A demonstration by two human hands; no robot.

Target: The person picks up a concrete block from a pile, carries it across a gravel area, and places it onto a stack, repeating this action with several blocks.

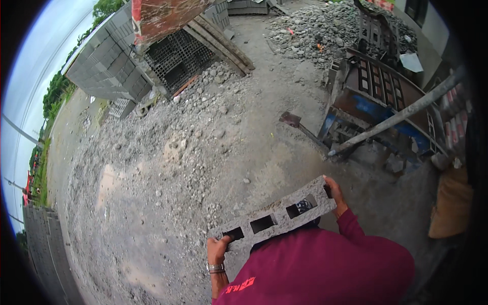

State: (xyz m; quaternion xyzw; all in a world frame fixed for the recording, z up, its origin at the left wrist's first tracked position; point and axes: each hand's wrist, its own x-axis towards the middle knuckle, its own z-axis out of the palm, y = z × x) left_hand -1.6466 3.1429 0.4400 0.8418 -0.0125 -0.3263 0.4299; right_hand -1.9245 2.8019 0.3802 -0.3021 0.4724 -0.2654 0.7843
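In the head view, a long grey concrete block with rectangular hollows is held off the ground in front of the maroon shirt, tilted so that its right end sits farther from the body. The likeliest trouble, I judge, is a slip: its rough end walls look brittle, and an edge crumbling under the fingers could drop the block toward the feet. Uneven grey gravel ground could also turn an ankle, and the slanting grey metal pipe by the blue and rust-brown metal machine could catch the block's right end if the person swings that way.

The left hand, with a metal-banded watch at its wrist, is curled firmly around the near left end, thumb at the end hollow. The right hand is bent around the opposite end; its fingers are partly hidden, so how tightly they close I cannot tell.
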